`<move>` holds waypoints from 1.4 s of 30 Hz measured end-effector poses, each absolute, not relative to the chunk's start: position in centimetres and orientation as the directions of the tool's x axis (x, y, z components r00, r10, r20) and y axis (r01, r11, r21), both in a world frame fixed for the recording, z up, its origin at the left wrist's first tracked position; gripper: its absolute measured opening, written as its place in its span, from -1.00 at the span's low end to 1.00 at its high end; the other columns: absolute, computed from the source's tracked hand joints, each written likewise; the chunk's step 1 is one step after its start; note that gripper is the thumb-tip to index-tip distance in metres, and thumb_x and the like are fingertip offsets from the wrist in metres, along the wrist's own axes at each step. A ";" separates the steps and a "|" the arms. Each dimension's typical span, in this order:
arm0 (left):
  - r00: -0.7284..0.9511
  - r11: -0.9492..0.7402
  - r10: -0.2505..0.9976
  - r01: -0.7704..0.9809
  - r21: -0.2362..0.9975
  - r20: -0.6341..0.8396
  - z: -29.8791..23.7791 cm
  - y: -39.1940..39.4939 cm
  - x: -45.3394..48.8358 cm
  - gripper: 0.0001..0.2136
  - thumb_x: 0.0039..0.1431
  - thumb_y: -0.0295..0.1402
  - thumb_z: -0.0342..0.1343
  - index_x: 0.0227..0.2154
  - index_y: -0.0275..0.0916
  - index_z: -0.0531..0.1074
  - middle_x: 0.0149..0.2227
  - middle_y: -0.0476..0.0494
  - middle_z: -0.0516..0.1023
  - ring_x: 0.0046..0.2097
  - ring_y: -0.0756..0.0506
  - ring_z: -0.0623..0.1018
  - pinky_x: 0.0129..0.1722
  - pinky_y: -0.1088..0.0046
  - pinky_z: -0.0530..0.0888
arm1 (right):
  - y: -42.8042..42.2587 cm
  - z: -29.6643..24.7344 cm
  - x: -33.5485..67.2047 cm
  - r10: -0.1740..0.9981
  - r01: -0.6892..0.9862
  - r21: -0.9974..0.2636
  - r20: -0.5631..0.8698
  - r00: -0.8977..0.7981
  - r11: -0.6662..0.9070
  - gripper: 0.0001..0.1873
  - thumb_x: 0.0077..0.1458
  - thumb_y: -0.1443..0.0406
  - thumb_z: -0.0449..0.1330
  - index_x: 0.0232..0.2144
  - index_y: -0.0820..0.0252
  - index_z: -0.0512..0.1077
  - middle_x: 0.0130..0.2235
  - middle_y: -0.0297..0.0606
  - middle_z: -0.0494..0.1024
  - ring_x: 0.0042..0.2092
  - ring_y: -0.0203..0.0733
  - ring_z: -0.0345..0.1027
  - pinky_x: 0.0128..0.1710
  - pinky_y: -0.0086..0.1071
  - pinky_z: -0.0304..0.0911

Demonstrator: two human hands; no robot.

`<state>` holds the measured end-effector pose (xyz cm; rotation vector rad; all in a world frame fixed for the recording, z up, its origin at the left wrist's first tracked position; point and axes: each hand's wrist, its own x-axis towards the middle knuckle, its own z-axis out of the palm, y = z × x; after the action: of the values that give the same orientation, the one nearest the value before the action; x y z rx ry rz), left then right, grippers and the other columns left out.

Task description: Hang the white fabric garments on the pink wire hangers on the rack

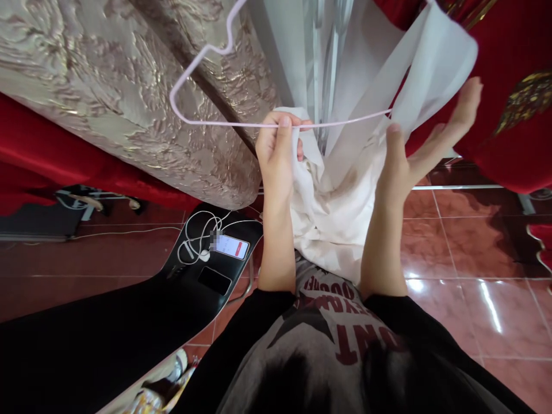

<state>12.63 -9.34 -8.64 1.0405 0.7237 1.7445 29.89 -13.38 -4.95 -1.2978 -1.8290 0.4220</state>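
Note:
My left hand (278,141) is closed around the lower bar of a thin pale pink hanger (228,123), thumb on top, with an edge of white cloth beside the fingers. The hanger's hook end points up and left. A sheer white garment (332,213) drapes down against my body, and part of it hangs over the hanger's right end. Close to that end, my right hand (425,146) has its fingers stretched and spread beneath the raised white cloth (448,63). Whether the right palm touches the cloth I cannot tell.
To the left, a black seat (172,287) bears a lit phone (233,246), a dark phone (214,280) and white earphones (204,254). A cream embossed garment (207,144) hangs at upper left. Red sequinned cloth (517,115) hangs at right, above red floor tiles (470,247).

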 end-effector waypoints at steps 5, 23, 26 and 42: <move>-0.187 -0.320 0.946 -0.424 0.848 0.263 -8.3 -9.9 12.5 -0.77 0.35 -0.10 0.18 -0.36 -0.09 0.40 -0.24 -0.14 0.57 -0.44 -0.11 0.39 -0.44 0.36 0.29 | -12.3 -6.6 30.2 0.894 0.529 -0.767 0.447 0.034 0.363 -0.26 0.11 -0.14 0.24 0.29 -0.32 0.18 0.12 -0.25 0.47 0.26 0.01 0.25 0.17 0.00 0.31; -0.170 -0.283 0.958 -0.417 0.864 0.232 -8.3 -10.3 12.9 -0.76 0.37 -0.06 0.20 -0.34 -0.07 0.43 -0.19 -0.15 0.61 -0.20 -0.20 0.59 -0.38 0.36 0.33 | -12.3 -7.4 29.8 0.695 0.259 -0.850 0.525 0.491 0.459 -0.80 0.14 0.20 0.22 -0.44 0.12 0.30 -0.43 -0.30 0.29 -0.37 -0.27 0.22 -0.28 -0.29 0.32; -0.116 -0.255 0.967 -0.448 0.857 0.227 -8.1 -10.5 12.8 -0.76 0.37 -0.09 0.21 -0.34 -0.09 0.44 -0.18 -0.16 0.61 -0.21 -0.20 0.59 -0.37 0.36 0.33 | -12.1 -7.0 29.8 0.687 0.251 -0.851 0.521 0.507 0.461 -0.73 0.10 0.27 0.24 -0.54 0.15 0.24 -0.48 -0.33 0.24 -0.41 -0.32 0.16 -0.32 -0.34 0.26; -0.034 -0.302 0.947 -0.440 0.846 0.320 -9.1 -9.6 11.8 -0.67 0.31 0.04 0.25 -0.31 -0.12 0.45 -0.18 -0.12 0.61 -0.47 -0.03 0.47 -0.51 0.46 0.35 | -7.6 1.4 34.1 0.925 -0.069 -0.924 0.379 -0.016 0.377 -0.86 0.05 0.37 0.22 -0.54 0.19 0.47 -0.52 -0.39 0.39 -0.47 -0.42 0.35 -0.48 -0.44 0.29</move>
<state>11.84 -9.57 -9.07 1.0978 0.6616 1.5904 34.15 -7.56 1.37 -0.8605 -1.3416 0.9699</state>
